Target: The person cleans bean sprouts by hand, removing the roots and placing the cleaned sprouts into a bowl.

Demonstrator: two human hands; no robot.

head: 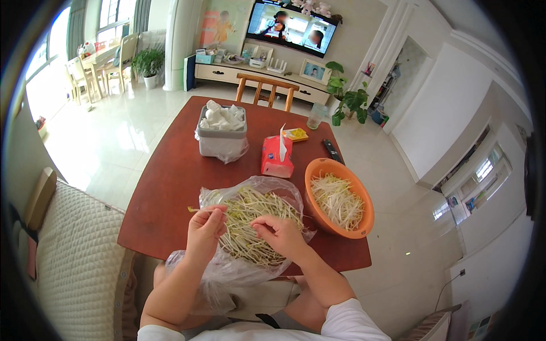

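Note:
My left hand point(206, 226) pinches a single bean sprout point(193, 209) between thumb and forefinger, its yellowish head pointing left. Just right of it, my right hand point(281, 236) hovers over the sprout pile with thumb and forefinger close together. Whether anything thin sits between those fingertips is too small to tell. Beneath both hands, a heap of bean sprouts point(251, 251) lies on a spread clear plastic bag point(273, 182), which hangs over the table's near edge. To the right stands an orange plastic basin point(312, 203) containing paler sprouts point(339, 200).
On the red-brown wooden table point(166, 192) are a lined bin point(219, 145) full of crumpled tissues, a red tissue pack point(276, 160), a yellow box point(296, 135), a glass point(316, 117) and a remote control point(332, 150). A wooden chair point(266, 87) stands at the far side.

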